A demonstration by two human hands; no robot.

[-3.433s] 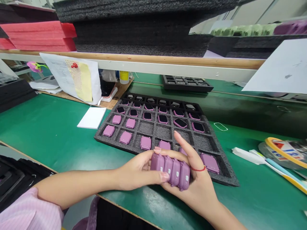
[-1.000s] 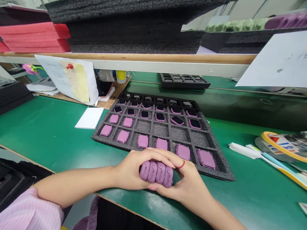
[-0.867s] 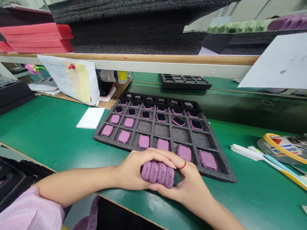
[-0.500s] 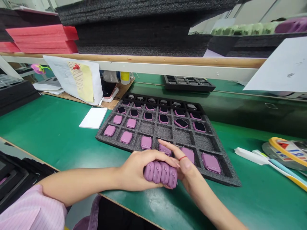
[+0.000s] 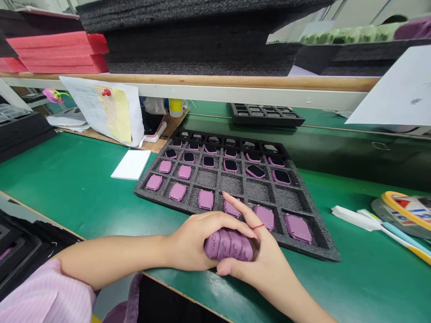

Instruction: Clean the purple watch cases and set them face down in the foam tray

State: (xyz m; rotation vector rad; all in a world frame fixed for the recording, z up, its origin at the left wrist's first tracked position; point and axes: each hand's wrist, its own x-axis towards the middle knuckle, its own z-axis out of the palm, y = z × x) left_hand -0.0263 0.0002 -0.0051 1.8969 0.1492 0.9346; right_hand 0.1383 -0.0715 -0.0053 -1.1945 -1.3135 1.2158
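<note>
Purple watch cases (image 5: 229,244), row lying left-right, squeezed between my closed grips, left hand (image 5: 190,240) and right hand (image 5: 262,264); foam tray (image 5: 318,252) just beyond.

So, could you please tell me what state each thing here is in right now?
Left hand: closed over the stack of purple cases.
Right hand: cupping the stack from below, forefinger stretched out.
Foam tray: lying flat, partly filled, with several middle pockets empty.
Near-row cases: lilac backs up.
Far-row cases: dark screens up.
Far tray: lying flat, contents unclear.
</note>
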